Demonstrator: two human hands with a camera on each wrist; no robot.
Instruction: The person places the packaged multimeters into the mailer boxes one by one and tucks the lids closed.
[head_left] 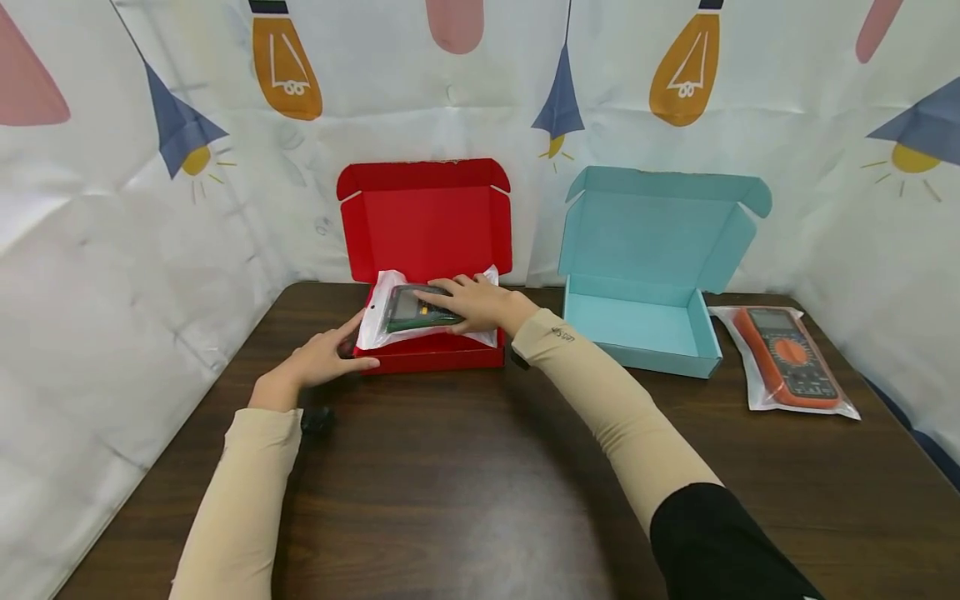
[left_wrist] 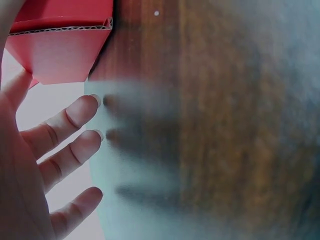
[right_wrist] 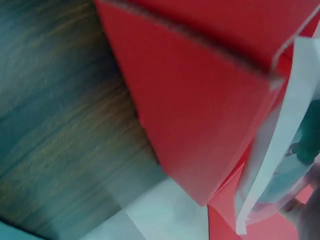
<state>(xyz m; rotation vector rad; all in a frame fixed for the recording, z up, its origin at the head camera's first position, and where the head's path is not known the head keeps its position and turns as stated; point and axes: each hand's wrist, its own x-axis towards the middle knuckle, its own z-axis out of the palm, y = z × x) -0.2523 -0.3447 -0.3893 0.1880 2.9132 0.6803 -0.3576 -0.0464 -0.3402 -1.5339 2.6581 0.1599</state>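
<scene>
A dark multimeter with a green edge (head_left: 411, 326), sealed in a clear-and-white plastic bag (head_left: 372, 327), lies over the open red box (head_left: 431, 360). Spread across the bag's right part, my right hand (head_left: 480, 304) rests on the multimeter from above with fingers extended. My left hand (head_left: 322, 357) is at the box's front left corner, its thumb along the front wall and its fingers by the left side. In the left wrist view those fingers (left_wrist: 75, 112) are spread and fairly straight beside the red cardboard wall (left_wrist: 65, 55). The right wrist view shows the bag's white edge (right_wrist: 280, 145) above the box wall.
To the right stands a light-blue box (head_left: 637, 312) with its lid raised and nothing inside. Beyond it lies an orange multimeter (head_left: 791, 354) in a clear bag near the right edge of the brown table (head_left: 480, 483). A printed white cloth (head_left: 450, 125) hangs behind.
</scene>
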